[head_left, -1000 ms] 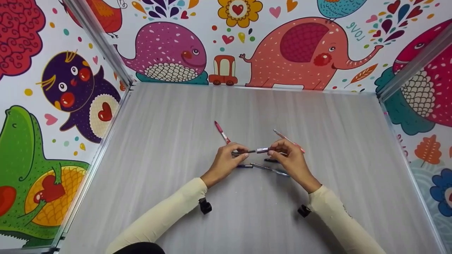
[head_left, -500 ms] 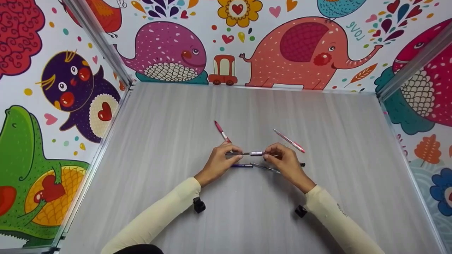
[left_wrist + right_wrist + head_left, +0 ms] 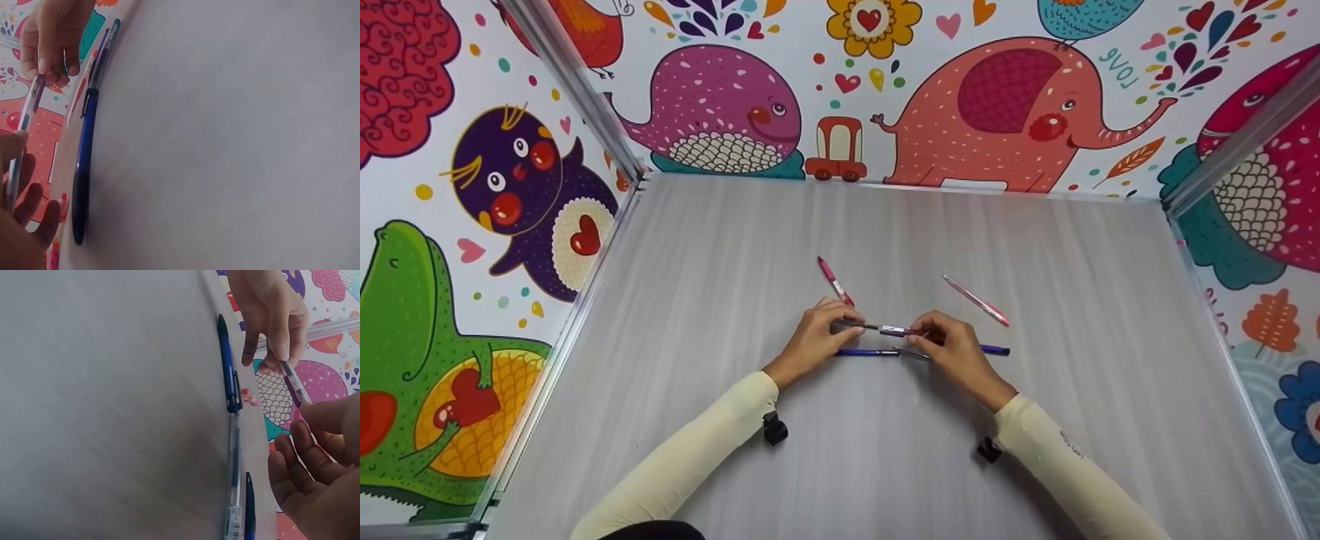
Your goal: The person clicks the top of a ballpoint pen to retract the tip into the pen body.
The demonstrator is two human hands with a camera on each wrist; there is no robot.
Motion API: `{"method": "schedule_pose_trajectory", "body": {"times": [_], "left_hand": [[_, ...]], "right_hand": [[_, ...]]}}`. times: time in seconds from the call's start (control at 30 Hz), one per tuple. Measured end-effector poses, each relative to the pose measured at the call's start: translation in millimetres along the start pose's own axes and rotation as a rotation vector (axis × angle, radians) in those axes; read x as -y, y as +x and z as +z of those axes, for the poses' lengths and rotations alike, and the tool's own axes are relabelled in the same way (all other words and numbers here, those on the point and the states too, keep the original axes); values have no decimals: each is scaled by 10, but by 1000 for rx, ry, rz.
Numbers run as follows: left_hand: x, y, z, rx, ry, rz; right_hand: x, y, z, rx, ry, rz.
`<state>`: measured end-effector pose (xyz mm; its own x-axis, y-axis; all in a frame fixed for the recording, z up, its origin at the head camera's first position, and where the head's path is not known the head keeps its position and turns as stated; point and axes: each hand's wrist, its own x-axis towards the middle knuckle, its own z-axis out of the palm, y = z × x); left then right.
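Note:
Between my hands is a clear-barrelled pen (image 3: pixel 893 330) with a purple clip. My left hand (image 3: pixel 817 334) holds its darker, thinner-looking end between thumb and fingers. The clip end is pinched by my right hand (image 3: pixel 952 349). In the left wrist view the pen (image 3: pixel 28 109) looks like one straight line from hand to hand; whether its parts are fully joined I cannot tell. Just below the hands lies a blue pen (image 3: pixel 866 352), end to end with a clear pen (image 3: pixel 913 353) that my right hand partly covers. Another blue pen (image 3: pixel 995 350) sticks out right of that hand.
Farther back on the grey table (image 3: pixel 720 262) lie a red pen (image 3: pixel 835 280), close to my left fingers, and a clear pen with red parts (image 3: pixel 975 299). Walls printed with cartoon animals enclose the table at the back and both sides.
Both hands have shifted left and slightly nearer with the pen. The gap seen earlier between the pieces in the two hands has narrowed. The blue pen on the right shows more.

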<state>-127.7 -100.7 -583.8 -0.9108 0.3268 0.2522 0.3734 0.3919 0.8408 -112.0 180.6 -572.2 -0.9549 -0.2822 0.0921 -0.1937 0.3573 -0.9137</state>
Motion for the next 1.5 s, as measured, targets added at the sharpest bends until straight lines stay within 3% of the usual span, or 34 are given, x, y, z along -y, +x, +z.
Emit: {"method": "schedule_pose_trajectory", "body": {"times": [0.27,0.5,0.87,1.13,1.3,1.5], "left_hand": [[86,33,-43,7,45,38],[153,40,-70,22,75,28],[259,50,-107,43,132,42],[482,56,-102,29,97,159],[641,68,-81,27,76,161],[612,83,-105,36,121,204]], "right_hand": [[-36,46,66,20,-41,-44],[-70,66,130,28,-89,-73],[-77,78,200,26,-196,-47],[-135,121,259,15,-288,-111],[-131,137,280,18,-309,-121],[-121,141,292,21,-309,-92]]}}
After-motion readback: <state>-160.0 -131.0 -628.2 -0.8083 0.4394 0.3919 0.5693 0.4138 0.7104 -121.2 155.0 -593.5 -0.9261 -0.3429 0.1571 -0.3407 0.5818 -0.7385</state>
